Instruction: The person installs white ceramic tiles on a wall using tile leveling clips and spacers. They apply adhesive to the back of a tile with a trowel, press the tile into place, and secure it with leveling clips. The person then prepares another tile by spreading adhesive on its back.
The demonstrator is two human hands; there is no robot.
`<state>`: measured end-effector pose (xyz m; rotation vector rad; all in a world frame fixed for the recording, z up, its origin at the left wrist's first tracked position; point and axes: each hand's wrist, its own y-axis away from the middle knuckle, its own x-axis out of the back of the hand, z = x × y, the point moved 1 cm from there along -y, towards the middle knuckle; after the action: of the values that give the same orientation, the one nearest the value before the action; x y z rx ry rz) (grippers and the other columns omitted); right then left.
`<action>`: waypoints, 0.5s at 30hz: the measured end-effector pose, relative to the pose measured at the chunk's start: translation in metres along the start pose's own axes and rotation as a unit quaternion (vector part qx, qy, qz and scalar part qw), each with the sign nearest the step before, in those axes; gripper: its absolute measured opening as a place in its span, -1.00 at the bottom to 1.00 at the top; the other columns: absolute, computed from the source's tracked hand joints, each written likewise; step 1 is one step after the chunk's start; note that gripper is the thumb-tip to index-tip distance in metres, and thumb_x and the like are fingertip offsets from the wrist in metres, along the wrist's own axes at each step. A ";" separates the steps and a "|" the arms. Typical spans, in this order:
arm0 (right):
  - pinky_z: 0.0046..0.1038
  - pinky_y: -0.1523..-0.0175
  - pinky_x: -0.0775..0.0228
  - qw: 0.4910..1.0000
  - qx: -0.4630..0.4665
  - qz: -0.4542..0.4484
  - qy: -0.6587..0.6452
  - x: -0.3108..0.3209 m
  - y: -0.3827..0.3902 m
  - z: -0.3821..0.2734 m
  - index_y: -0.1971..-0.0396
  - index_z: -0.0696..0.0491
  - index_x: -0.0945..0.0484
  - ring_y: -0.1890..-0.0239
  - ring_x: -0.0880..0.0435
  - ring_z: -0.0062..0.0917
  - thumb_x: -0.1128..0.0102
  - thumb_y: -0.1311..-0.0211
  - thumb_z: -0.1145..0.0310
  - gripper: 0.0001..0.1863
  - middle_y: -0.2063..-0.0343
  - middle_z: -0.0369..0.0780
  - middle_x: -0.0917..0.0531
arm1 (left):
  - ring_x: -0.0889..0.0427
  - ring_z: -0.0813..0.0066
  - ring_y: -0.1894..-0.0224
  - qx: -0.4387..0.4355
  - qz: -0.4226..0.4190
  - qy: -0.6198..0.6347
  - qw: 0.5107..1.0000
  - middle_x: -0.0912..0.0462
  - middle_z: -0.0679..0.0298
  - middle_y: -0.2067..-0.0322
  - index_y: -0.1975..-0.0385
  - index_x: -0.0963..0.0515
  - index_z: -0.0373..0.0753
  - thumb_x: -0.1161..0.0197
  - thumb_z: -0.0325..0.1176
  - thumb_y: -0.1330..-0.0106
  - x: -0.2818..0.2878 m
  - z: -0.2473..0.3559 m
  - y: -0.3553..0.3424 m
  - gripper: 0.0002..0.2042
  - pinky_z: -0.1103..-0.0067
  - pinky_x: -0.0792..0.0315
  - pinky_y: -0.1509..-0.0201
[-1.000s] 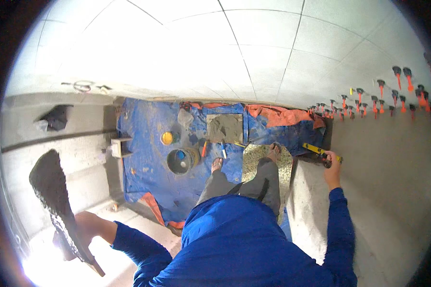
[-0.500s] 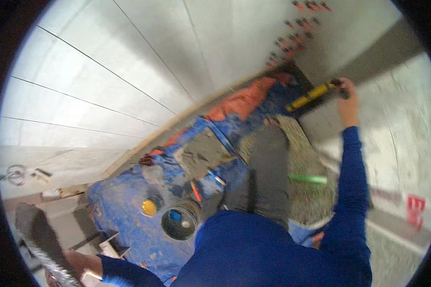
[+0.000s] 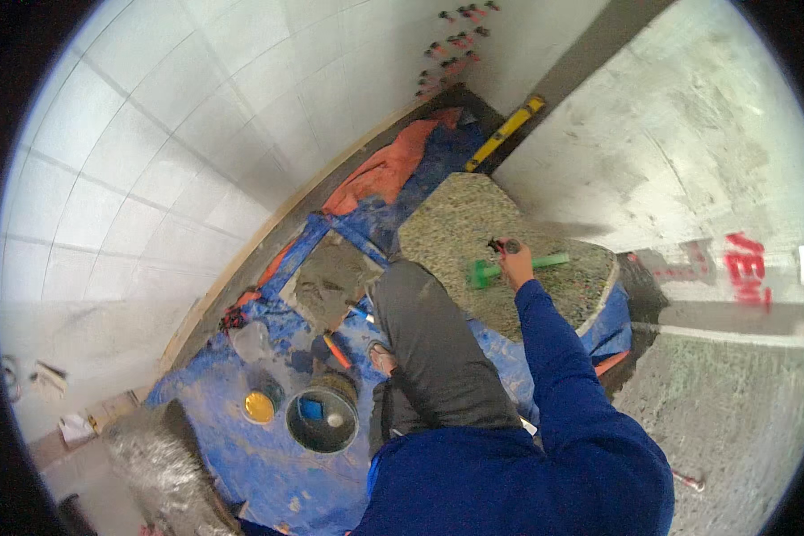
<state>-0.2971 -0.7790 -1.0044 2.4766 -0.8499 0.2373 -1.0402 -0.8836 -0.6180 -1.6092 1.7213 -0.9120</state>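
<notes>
My right hand (image 3: 518,266) is closed round a small black-and-red piece (image 3: 497,244), its exact kind too small to tell. It is over the handle of a green mallet (image 3: 482,273) lying on a speckled foam pad (image 3: 438,223). Beyond it, a yellow spirit level (image 3: 509,134) leans at the far wall corner, apart from my hand. At the lower left stands a grey slab (image 3: 165,464) with a rough, mortar-like, shiny face. My left sleeve shows just beside it, but the left hand is hidden.
On the blue sheet (image 3: 214,456) stand a dark bucket (image 3: 323,442) and a yellow-topped tub (image 3: 259,407). An orange-handled tool (image 3: 337,350) lies near a mortar-smeared board (image 3: 326,281). Orange cloth (image 3: 380,170) lines the wall base. Several black-and-red pieces (image 3: 456,40) stick to the far wall.
My right hand has left the spirit level and come nearer, over the mallet. The view has turned. My left hand has gone out of sight by the slab.
</notes>
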 end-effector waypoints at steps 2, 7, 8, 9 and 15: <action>-0.37 0.24 -0.50 0.992 0.060 -0.016 0.112 -0.012 0.001 0.014 0.13 0.13 -0.65 0.27 -0.70 -0.40 -0.16 -0.13 0.67 -0.70 0.25 -0.12 -0.74 | -0.62 0.13 0.36 -0.038 -0.051 0.028 0.998 -0.54 0.08 0.37 0.31 -0.49 -0.33 -0.05 0.19 -0.43 0.016 0.003 0.014 -0.44 0.23 -0.58 0.29; -0.19 0.10 -0.55 0.933 0.136 -0.011 0.333 -0.050 -0.023 0.049 0.07 0.08 -0.68 0.19 -0.71 -0.04 -0.23 -0.14 0.44 -0.68 0.27 0.04 -0.74 | -0.47 0.34 0.43 0.116 -0.147 0.087 0.978 -0.37 0.20 0.45 0.31 -0.52 -0.29 -0.02 0.15 -0.43 0.036 0.059 0.054 -0.48 0.24 -0.45 0.45; -0.17 0.08 -0.55 0.911 0.130 -0.018 0.391 -0.059 -0.035 0.056 0.04 0.08 -0.67 0.17 -0.71 -0.04 -0.22 -0.15 0.45 -0.66 0.26 0.04 -0.74 | -0.46 0.33 0.40 0.121 -0.178 0.123 0.969 -0.36 0.21 0.39 0.30 -0.52 -0.26 -0.08 0.14 -0.40 0.032 0.067 0.060 -0.52 0.26 -0.44 0.44; -0.15 0.06 -0.55 0.885 0.125 -0.025 0.448 -0.066 -0.049 0.062 0.02 0.09 -0.65 0.15 -0.71 -0.03 -0.20 -0.15 0.45 -0.64 0.25 0.03 -0.73 | -0.46 0.33 0.36 0.135 -0.211 0.157 0.955 -0.34 0.23 0.33 0.28 -0.53 -0.23 -0.15 0.13 -0.38 0.025 0.080 0.065 -0.54 0.27 -0.44 0.42; -0.07 0.13 -0.49 0.806 0.186 -0.054 0.560 -0.104 -0.142 0.117 0.10 0.15 -0.58 0.17 -0.68 0.01 -0.11 -0.20 0.58 -0.74 0.24 0.09 -0.70 | -0.48 0.25 0.20 0.210 -0.338 0.071 0.915 -0.38 0.24 0.25 0.22 -0.52 -0.13 -0.19 0.14 -0.37 -0.033 0.191 0.130 -0.59 0.25 -0.48 0.23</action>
<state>-0.2917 -0.6892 -1.1955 2.0787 -0.1242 1.7341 -0.9575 -0.8624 -0.8354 -1.8788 0.9239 -1.6307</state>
